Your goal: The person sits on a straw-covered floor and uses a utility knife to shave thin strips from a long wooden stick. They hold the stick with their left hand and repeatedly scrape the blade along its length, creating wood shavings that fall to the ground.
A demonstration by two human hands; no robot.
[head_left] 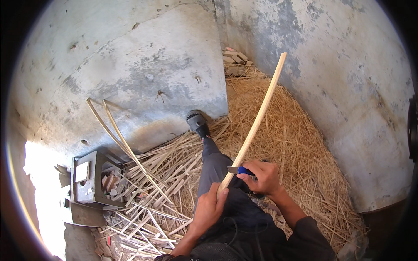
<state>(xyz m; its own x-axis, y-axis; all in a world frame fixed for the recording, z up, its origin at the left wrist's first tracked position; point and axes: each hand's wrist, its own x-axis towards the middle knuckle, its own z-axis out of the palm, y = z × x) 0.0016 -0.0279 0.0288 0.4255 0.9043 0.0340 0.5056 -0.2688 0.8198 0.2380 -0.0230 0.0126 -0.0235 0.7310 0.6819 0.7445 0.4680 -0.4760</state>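
Observation:
A long pale wooden strip (pixel 260 117) slants up and to the right from my lap, its far end in the air over the straw. My left hand (pixel 210 209) is closed around the strip's lower end. In my right hand (pixel 264 177) is a utility knife (pixel 245 170) with a blue handle. Its short, flat blade lies across the strip, a little above my left hand, and appears to touch the wood. My fingers hide part of the knife's handle and the near end of the strip.
Loose wooden strips (pixel 150 217) cover the floor at left, and two longer ones (pixel 126 145) lean against the wall (pixel 143 56). A grey box (pixel 89 178) holding broken pieces stands beside them. Straw (pixel 278 126) lies heaped ahead and right, with wood blocks (pixel 235 56) behind. My shoe (pixel 198 123) is near the wall.

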